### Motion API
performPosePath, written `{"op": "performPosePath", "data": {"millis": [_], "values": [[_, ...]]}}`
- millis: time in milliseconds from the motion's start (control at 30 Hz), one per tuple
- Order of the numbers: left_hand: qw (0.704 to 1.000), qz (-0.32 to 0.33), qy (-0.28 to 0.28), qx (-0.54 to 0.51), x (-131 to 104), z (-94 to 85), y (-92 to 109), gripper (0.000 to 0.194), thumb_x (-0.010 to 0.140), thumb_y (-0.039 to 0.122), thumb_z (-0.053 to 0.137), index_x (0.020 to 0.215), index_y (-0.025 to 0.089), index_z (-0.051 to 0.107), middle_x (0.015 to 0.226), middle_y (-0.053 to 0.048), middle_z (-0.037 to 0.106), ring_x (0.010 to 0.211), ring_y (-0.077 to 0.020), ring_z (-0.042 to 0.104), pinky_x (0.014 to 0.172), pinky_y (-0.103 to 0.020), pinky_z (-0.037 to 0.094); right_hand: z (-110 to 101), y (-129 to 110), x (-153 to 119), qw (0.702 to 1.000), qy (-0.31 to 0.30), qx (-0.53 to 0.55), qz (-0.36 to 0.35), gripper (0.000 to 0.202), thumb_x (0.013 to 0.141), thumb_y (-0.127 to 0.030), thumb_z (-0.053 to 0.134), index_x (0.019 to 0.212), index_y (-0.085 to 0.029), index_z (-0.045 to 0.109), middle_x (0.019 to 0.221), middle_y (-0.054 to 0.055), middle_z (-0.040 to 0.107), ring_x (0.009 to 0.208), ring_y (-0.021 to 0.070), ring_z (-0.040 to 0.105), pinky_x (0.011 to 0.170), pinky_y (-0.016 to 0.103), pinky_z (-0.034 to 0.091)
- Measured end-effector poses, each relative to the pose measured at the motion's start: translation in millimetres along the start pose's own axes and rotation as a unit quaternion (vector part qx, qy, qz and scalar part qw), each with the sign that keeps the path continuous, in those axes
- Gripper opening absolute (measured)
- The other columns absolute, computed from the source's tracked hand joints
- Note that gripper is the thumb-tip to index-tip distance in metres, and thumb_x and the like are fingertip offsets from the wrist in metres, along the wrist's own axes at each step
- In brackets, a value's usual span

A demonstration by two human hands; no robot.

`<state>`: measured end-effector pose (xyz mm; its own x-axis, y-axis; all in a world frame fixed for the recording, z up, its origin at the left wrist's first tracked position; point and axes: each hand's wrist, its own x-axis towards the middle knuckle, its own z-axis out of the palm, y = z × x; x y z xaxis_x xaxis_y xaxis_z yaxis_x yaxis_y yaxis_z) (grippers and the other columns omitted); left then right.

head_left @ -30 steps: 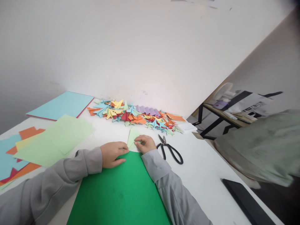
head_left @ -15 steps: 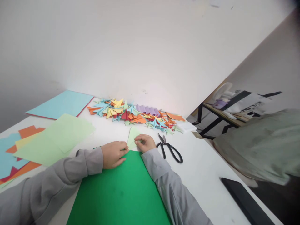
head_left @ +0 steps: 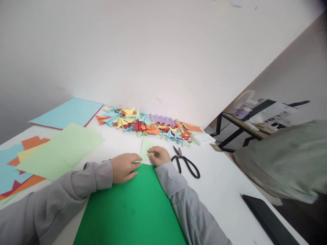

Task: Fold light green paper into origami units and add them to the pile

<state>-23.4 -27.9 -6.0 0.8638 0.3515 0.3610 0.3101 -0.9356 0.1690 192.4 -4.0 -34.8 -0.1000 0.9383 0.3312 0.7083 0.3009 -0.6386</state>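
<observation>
A small light green paper (head_left: pixel 144 147) with a pointed top stands at the far edge of a large green sheet (head_left: pixel 133 207). My left hand (head_left: pixel 125 168) has its fingertips closed on the paper's lower left edge. On the paper's right side, my right hand (head_left: pixel 160 156) pinches it between thumb and forefinger. Black-handled scissors (head_left: pixel 180 156), their blades slightly apart, lie on the white table just right of my right hand. Behind the hands is a long pile of small folded paper planes (head_left: pixel 143 126) in many colours.
Light green sheets (head_left: pixel 58 149) overlap coloured scraps (head_left: pixel 12 166) on the left. A light blue sheet (head_left: pixel 68 112) lies at the back left. At the right are a black flat object (head_left: pixel 268 221) and someone's grey-green clothing (head_left: pixel 286 160), with a shelf (head_left: pixel 245 126) beyond.
</observation>
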Motion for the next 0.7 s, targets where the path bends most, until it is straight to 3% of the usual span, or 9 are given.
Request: {"op": "performPosePath", "data": {"millis": [700], "values": [[0.996,0.021,0.017,-0.084,1,1.6,-13,0.035,0.076,0.012,0.033,0.104,0.013,0.052,0.106,-0.01,0.058,0.102,-0.0173,0.049,0.091,-0.034,0.038,2,-7,-3,1.0,0.023,-0.004,0.012,0.011,0.06,-0.028,0.058,0.068,-0.025,0.064,0.08,0.001,0.065,0.084,0.0204,0.057,0.082,0.038,0.039]]}}
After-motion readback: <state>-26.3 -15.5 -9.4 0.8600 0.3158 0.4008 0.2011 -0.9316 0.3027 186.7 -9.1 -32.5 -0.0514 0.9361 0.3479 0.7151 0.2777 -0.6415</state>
